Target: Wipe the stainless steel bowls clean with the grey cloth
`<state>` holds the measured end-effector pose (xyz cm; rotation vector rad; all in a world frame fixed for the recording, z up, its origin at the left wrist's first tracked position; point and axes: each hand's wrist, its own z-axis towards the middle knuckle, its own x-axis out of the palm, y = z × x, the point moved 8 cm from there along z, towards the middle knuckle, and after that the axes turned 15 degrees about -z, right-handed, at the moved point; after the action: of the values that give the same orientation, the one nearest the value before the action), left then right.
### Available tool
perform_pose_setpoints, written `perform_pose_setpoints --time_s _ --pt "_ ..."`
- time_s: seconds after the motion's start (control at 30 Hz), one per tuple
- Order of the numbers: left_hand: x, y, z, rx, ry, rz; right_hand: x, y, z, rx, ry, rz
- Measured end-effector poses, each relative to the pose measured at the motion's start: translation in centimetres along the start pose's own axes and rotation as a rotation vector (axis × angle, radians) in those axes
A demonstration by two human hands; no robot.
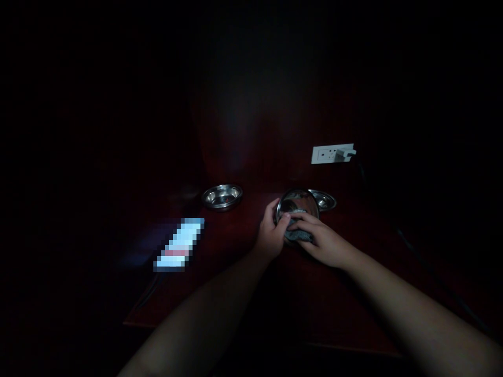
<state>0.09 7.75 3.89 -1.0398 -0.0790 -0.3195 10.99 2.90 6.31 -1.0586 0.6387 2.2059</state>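
A shiny steel bowl point(301, 200) is tilted toward me above the dark red table. My left hand point(272, 232) grips its left rim, the thumb on the inside edge and the fingers behind. Against the bowl's lower part, my right hand point(320, 242) presses a dark grey cloth point(297, 233), fingers closed over it. Behind the bowl, to the right, lies a round steel lid or plate point(325, 200), partly hidden. To the left stands another steel bowl point(222, 197), shallow and upright, touched by neither hand.
On the table's left lies a lit, pixelated phone-like screen point(179, 245) with a cable near it. A white wall socket point(332, 154) with a plug is at the back right. A dark cable point(432, 270) runs along the right. The table's front edge point(139, 324) shows; the surroundings are very dark.
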Motion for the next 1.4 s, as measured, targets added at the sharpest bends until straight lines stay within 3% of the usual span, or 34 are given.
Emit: perform_pose_setpoints --time_s 0.33,0.77,1.0,1.13,1.4 --pt "1.5 -0.8 -0.6 -0.045 0.122 -0.104 0.1 0.1 -0.2 0.027 -0.038 0.044" --pt "1.0 -0.5 -0.3 -0.014 0.044 -0.081 0.3 0.2 -0.2 -0.013 0.019 0.068" --pt "0.8 -0.5 -0.4 -0.014 0.061 -0.065 0.2 0.4 0.0 -0.013 0.054 0.084" --pt "0.9 -0.6 -0.5 -0.014 0.078 -0.066 -0.4 0.4 0.1 0.023 0.013 0.119" --pt "0.2 -0.3 -0.3 -0.039 -0.037 0.006 0.3 0.2 -0.1 0.037 0.057 0.196"
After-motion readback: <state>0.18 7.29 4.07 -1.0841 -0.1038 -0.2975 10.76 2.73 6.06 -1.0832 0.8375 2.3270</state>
